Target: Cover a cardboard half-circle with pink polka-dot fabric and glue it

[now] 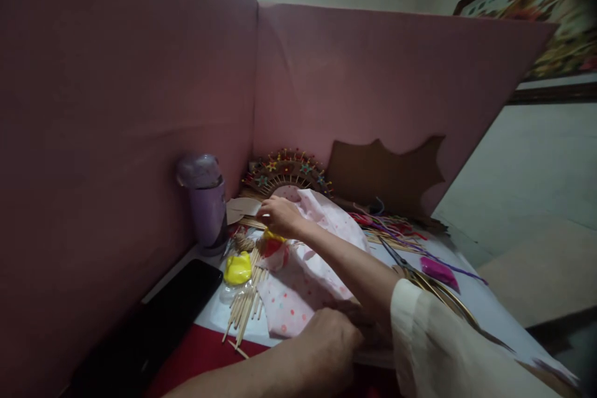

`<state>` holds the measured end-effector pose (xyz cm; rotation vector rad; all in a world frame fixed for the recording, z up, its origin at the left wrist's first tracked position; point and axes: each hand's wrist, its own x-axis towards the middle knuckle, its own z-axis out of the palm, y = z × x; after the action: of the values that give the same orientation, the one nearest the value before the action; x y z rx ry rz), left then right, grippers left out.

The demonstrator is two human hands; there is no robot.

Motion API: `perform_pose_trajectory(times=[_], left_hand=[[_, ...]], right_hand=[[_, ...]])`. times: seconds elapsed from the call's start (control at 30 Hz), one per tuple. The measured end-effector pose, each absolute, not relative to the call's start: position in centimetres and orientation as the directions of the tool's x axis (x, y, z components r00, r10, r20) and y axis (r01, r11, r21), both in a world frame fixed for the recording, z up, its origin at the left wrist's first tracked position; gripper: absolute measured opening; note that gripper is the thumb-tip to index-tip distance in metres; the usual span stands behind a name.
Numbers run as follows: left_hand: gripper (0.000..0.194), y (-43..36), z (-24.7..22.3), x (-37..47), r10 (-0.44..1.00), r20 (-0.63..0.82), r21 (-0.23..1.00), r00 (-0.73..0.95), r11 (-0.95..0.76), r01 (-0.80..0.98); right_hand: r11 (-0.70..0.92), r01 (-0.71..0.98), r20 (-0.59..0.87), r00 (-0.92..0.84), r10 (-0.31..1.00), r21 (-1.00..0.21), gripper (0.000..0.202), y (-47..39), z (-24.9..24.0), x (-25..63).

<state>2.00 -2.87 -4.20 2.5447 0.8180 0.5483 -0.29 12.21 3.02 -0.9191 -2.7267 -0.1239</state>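
Note:
My right hand (280,217) reaches forward over the back of a pink dotted cloth (291,306), beside a pale cardboard disc (242,206). Its fingers are bent together, and what they grip is too small to make out. Near the front edge, my left hand (329,348) is closed in a fist by the cloth's lower edge; its fingertips and anything in them are hidden. Thin wooden sticks (247,308) lie left of the cloth, beside a yellow clay pack (237,268). A decorated arch (286,171) with coloured stars and beads stands behind.
A purple bottle (208,214) and black phone (163,311) are on the left. Golden-handled scissors (433,289), a magenta pack (439,272) and coloured yarn (396,227) lie right. Pink panels (373,74) rise left and behind, with brown cut cardboard (387,174) against the rear one.

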Motion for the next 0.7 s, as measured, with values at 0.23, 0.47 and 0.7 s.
perform_pose_trajectory(times=[0.23, 0.47, 0.7], left_hand=[[0.04, -2.7, -4.7, 2.1, 0.665, 0.201, 0.521, 0.719, -0.694, 0.496], [0.032, -2.0, -4.8, 2.5, 0.54, 0.344, 0.475, 0.768, -0.806, 0.354], [0.029, -2.1, -4.9, 2.5, 0.561, 0.377, 0.508, 0.737, -0.791, 0.342]], right_hand=[[0.646, 0.763, 0.354, -0.599, 0.718, -0.018, 0.024, 13.3, 3.7, -1.6], [0.186, 0.97, 0.29, -0.134, 0.948, -0.159, 0.041, 16.5, 3.5, 6.9], [0.276, 0.915, 0.405, -0.141, 0.903, -0.296, 0.025, 14.1, 3.5, 13.3]])
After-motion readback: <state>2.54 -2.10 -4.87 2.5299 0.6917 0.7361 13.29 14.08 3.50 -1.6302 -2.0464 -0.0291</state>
